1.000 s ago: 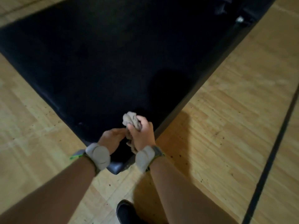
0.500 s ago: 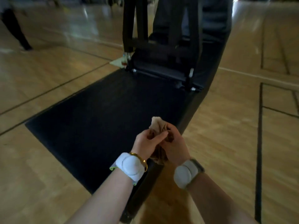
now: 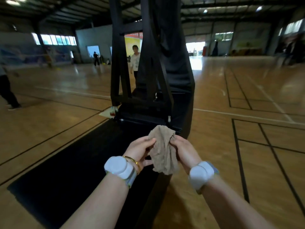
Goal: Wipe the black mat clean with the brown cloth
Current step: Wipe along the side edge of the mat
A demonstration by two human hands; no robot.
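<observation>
Both hands — left hand point(image 3: 140, 150), right hand point(image 3: 185, 150) — grip brown cloth point(image 3: 163, 151)

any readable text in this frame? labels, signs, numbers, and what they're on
None can be read.
Yellow and red banner on the far wall, seen through the black stand: any print is too blurred.
Wall mural at left: blurred, no letters legible.
White wrist bands, brown cloth, black mat: no visible text.

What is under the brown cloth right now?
The black mat lies below the brown cloth, which both hands hold in the air. The cloth hides part of the mat.
</observation>
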